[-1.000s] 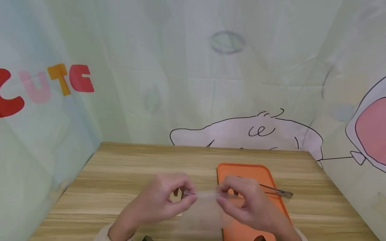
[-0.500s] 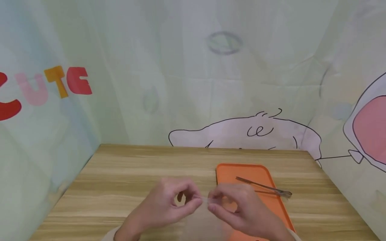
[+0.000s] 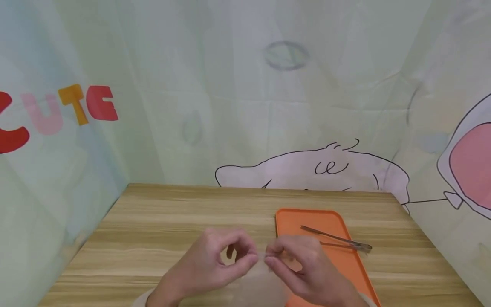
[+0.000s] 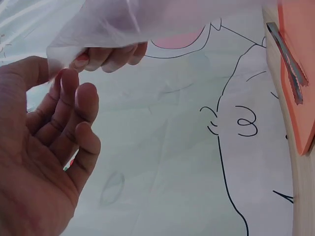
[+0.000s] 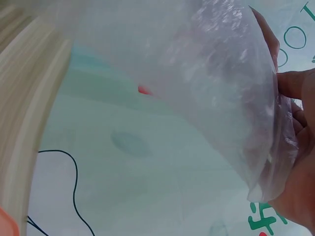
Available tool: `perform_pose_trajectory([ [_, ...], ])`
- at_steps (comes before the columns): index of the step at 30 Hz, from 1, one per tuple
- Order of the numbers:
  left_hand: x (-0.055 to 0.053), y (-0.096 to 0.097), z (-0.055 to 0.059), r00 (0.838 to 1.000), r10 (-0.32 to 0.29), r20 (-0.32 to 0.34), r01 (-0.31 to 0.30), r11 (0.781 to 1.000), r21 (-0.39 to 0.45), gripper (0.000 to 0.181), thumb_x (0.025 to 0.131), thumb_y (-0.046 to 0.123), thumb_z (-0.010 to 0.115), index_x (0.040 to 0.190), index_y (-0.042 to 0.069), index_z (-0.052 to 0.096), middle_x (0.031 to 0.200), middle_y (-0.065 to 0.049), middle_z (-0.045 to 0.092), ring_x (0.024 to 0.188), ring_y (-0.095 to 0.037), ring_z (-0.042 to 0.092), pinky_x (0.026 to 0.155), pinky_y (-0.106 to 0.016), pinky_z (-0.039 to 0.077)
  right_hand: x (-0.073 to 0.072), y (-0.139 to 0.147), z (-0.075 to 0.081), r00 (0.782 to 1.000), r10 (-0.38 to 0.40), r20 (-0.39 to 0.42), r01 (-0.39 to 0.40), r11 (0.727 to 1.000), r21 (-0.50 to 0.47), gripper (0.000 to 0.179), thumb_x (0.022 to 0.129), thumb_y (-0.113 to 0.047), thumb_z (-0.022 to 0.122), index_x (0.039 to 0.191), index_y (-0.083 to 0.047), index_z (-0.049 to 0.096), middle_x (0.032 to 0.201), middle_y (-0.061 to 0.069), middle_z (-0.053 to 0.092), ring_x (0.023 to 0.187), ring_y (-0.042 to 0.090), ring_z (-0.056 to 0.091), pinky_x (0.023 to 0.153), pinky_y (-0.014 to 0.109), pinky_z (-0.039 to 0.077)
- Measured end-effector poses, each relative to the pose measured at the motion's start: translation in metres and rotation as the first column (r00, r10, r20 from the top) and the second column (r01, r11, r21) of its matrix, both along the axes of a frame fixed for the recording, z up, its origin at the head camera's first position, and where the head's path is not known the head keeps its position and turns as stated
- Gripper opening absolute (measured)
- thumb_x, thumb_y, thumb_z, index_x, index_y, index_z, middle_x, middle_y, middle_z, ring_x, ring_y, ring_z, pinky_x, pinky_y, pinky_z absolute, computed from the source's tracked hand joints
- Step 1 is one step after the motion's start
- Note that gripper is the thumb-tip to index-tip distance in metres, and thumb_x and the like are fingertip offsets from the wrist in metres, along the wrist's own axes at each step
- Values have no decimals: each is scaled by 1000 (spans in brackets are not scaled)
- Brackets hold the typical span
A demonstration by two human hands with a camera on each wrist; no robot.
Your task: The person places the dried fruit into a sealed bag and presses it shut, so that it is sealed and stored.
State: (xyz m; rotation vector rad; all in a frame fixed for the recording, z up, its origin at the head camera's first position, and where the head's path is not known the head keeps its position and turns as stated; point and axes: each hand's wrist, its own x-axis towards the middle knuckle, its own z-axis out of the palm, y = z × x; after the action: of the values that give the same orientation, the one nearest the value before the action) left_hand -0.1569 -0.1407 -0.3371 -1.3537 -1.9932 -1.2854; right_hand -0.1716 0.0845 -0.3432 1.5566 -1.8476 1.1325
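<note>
A thin translucent plastic bag (image 3: 258, 290) hangs between my two hands above the table, its lower part out of the head view. My left hand (image 3: 216, 262) pinches the bag's top edge between thumb and forefinger, with the other fingers loosely bent. Facing it, a small gap away, my right hand (image 3: 310, 266) pinches the same edge. In the left wrist view the film (image 4: 103, 24) spreads across the top and tapers to the pinch. The right wrist view shows the crinkled plastic (image 5: 197, 73) covering much of the frame, gathered against the right hand's thumb and palm.
An orange tray (image 3: 291, 219) lies on the wood-grain table (image 3: 172, 213), partly behind the right hand. Metal tongs (image 3: 360, 245) rest across it, their joined end past its right rim. A printed curtain (image 3: 172, 85) stands along the table's back and sides.
Both hands have come closer together and slightly lower, so the stretch of bag edge between them is shorter. Each still pinches the plastic. The tray and tongs have not moved.
</note>
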Motion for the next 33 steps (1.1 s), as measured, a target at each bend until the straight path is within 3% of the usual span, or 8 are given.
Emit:
perform_pose_trajectory([
  [3,0,1,-1,998,-1,-56,1,1000,8,13,93,4,68,89,15,63,75,8,63,67,3,52,57,-11,44,1,-2,1,1000,15,-5,-15,1000,2,8,102,-10,57,95,-9,59,78,-5,60,70,-1,57,64,9,48],
  [7,0,6,-2,989,-10,-148,10,1000,1,10,99,10,63,89,11,60,76,6,67,64,2,54,59,-7,44,1,-5,4,995,26,-97,-28,999,-20,12,103,-10,54,93,-5,59,78,-3,60,68,0,56,66,10,49],
  [13,4,8,-1,986,-31,-165,19,997,-70,14,101,16,61,88,13,59,74,8,62,64,3,52,60,-4,42,5,-8,11,971,-12,-238,0,999,-50,17,102,-11,55,87,-5,63,76,-3,62,67,1,58,65,10,48],
  [15,4,8,1,978,-38,-207,21,996,-83,17,101,16,61,84,15,58,69,9,55,61,5,47,56,-3,38,7,-8,13,966,-18,-258,5,999,-49,17,101,-11,56,87,-5,63,77,-3,63,68,1,60,66,10,48],
  [20,1,9,3,946,-65,-318,70,998,5,27,101,9,57,74,12,52,58,8,40,52,5,33,47,-3,27,3,-1,13,989,61,-134,-63,998,-10,14,101,-12,59,89,-6,62,77,-3,64,72,1,63,69,12,51],
  [23,0,3,5,941,-59,-334,83,995,58,29,101,8,55,73,10,48,55,8,35,50,5,29,46,-5,25,-4,3,12,995,83,-58,-84,996,-11,13,101,-13,60,90,-8,61,78,-3,64,73,1,61,70,13,50],
  [29,0,-8,10,970,-97,-223,126,985,118,29,100,6,57,73,9,47,55,6,37,48,2,32,42,-7,27,-12,14,14,997,78,15,-77,996,-40,9,100,-12,63,91,-10,61,79,-4,61,70,4,55,64,13,46],
  [33,-1,-13,12,976,-120,-180,148,977,151,32,99,3,58,71,8,44,55,4,37,47,-1,31,40,-9,26,-18,29,14,994,87,67,-83,995,-55,9,100,-10,62,92,-10,60,79,-3,58,68,6,52,60,16,45],
])
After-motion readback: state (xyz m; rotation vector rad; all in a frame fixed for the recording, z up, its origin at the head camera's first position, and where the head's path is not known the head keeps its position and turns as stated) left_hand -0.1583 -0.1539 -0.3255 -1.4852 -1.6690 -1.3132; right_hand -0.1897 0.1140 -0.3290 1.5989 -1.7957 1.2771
